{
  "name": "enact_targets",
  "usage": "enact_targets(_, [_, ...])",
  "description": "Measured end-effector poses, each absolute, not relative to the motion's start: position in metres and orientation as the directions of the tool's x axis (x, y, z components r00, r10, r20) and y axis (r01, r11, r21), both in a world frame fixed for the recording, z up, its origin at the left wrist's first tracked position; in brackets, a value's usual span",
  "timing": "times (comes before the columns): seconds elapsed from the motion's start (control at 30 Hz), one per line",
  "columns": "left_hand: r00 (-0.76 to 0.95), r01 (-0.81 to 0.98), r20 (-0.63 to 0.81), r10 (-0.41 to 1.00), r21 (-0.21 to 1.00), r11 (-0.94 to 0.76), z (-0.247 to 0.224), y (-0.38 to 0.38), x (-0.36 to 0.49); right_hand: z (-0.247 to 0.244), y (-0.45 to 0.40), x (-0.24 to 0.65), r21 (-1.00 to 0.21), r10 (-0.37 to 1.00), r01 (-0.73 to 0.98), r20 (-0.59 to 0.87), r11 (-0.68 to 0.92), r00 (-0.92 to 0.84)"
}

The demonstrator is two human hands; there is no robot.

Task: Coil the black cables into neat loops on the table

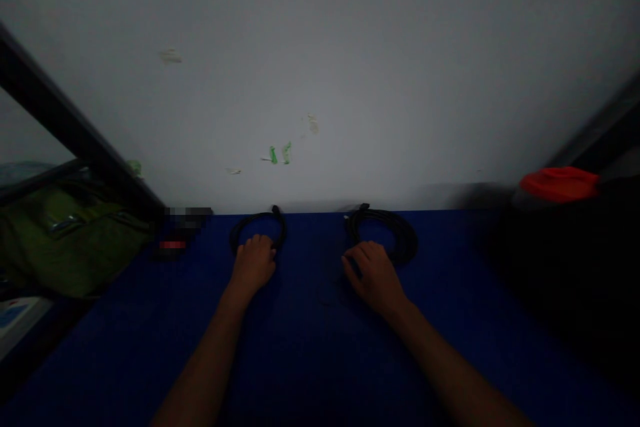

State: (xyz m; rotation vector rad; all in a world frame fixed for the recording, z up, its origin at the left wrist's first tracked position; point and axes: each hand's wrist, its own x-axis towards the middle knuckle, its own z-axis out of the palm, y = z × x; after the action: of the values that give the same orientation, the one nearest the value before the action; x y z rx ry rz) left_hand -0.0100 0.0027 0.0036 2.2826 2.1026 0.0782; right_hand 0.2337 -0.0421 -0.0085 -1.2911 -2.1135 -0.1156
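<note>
Two coiled black cables lie on the blue table (310, 340) near the wall. My left hand (255, 261) is at the near edge of the smaller left coil (283, 230), fingers curled over it; whatever is under them is hidden. Over the near left edge of the thicker right coil (407, 237) rests my right hand (373, 273), its thumb apart from the bent fingers. Each coil has a black plug at its far side, the left plug (275, 209) and the right plug (365, 206).
A grey wall (400, 80) with tape remnants rises behind the table. At the left are a green bag (75, 233) and dark items (187, 220) by a post. On the right stands an orange-topped object (559, 184) beside a large dark shape.
</note>
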Motion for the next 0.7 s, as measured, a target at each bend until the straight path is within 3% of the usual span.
enact_targets(0.1, [0.135, 0.969, 0.020, 0.991, 0.208, -0.136, 0.004, 0.001, -0.003, -0.008, -0.045, 0.231, -0.298, 0.753, 0.791, 0.593, 0.535, -0.286])
enact_targets(0.17, [0.181, 0.913, 0.020, 0.983, 0.369, -0.176, 0.003, -0.002, 0.003, -0.007, -0.047, 0.229, -0.339, 0.751, 0.763, 0.602, 0.550, -0.273])
enact_targets(0.27, [0.279, 0.716, 0.057, 0.959, 0.652, -0.248, 0.002, -0.011, 0.017, -0.005, -0.052, 0.225, -0.397, 0.751, 0.710, 0.598, 0.581, -0.280])
enact_targets(0.33, [0.336, 0.539, 0.144, 0.931, 0.781, -0.316, 0.003, -0.020, 0.029, -0.004, -0.055, 0.221, -0.449, 0.752, 0.657, 0.594, 0.605, -0.286])
enact_targets(0.53, [0.404, 0.396, 0.190, 0.895, 0.845, -0.358, 0.010, -0.044, 0.057, -0.005, -0.059, 0.213, -0.753, 0.861, 0.432, 0.491, 0.495, -0.132])
enact_targets(0.63, [0.414, 0.391, 0.190, 0.890, 0.846, -0.362, 0.010, -0.047, 0.060, -0.009, -0.056, 0.212, -0.943, 0.960, 0.190, 0.260, 0.275, -0.101])
enact_targets(0.7, [0.424, 0.393, 0.190, 0.886, 0.842, -0.369, 0.010, -0.047, 0.059, -0.011, -0.054, 0.212, -0.997, 0.988, -0.024, 0.079, 0.077, -0.129])
